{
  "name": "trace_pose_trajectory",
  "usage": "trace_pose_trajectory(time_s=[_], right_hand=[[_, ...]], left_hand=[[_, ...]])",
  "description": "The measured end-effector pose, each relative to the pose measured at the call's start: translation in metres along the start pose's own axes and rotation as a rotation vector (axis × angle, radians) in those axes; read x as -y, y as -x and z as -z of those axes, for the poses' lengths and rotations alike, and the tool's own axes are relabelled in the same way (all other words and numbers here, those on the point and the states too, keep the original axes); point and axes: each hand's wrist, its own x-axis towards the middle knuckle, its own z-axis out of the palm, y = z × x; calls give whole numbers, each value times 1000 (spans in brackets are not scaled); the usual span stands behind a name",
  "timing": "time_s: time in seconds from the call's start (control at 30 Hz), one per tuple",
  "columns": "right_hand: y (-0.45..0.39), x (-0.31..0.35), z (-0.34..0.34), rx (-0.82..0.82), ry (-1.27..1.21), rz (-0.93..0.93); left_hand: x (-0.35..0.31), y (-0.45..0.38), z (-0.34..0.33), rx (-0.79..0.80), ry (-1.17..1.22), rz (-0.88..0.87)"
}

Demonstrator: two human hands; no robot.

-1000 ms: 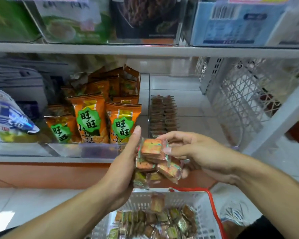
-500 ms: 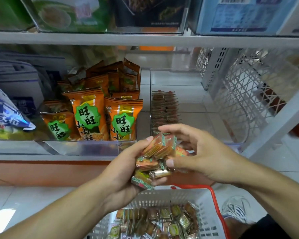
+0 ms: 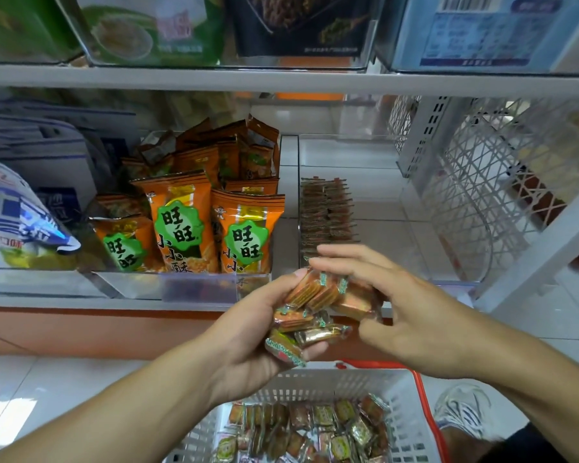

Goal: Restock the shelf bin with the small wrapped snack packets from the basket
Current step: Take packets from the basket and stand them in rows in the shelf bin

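My left hand point(image 3: 248, 342) holds a bunch of small wrapped snack packets point(image 3: 311, 312), orange and gold, in front of the shelf edge. My right hand point(image 3: 411, 312) touches the top packets of that bunch with its fingertips, fingers spread. Below them the white basket point(image 3: 405, 412) with red handle holds several more packets point(image 3: 315, 429). Behind the hands, the clear shelf bin point(image 3: 375, 208) contains a row of the same packets point(image 3: 325, 215) standing on edge along its left side.
Orange snack bags point(image 3: 181, 222) fill the clear bin to the left. A blue and white bag point(image 3: 17, 222) lies at far left. A white lattice panel point(image 3: 482, 182) stands to the right of the bin. The upper shelf point(image 3: 281, 80) carries boxed goods. A shoe point(image 3: 462, 412) shows beside the basket.
The bunch of packets has stayed in the left hand, with both hands slightly higher before the shelf. The right hand has loosened its pinch on the top packet and spread its fingers over the bunch.
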Motion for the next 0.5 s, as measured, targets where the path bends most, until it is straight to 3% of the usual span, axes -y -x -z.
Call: trace_pose_trajectory(time_s=[0.27,0.4,0.5], right_hand=[[-3,-5,4,-133,30,-1],[-7,-14,8,-36,-300,-66],[-10,-18,10,18,-365,-71]], left_hand=[[0,-4,0,15,10,103],[0,-4,0,78,-30,116],[4,-3,0,94,-43,137]])
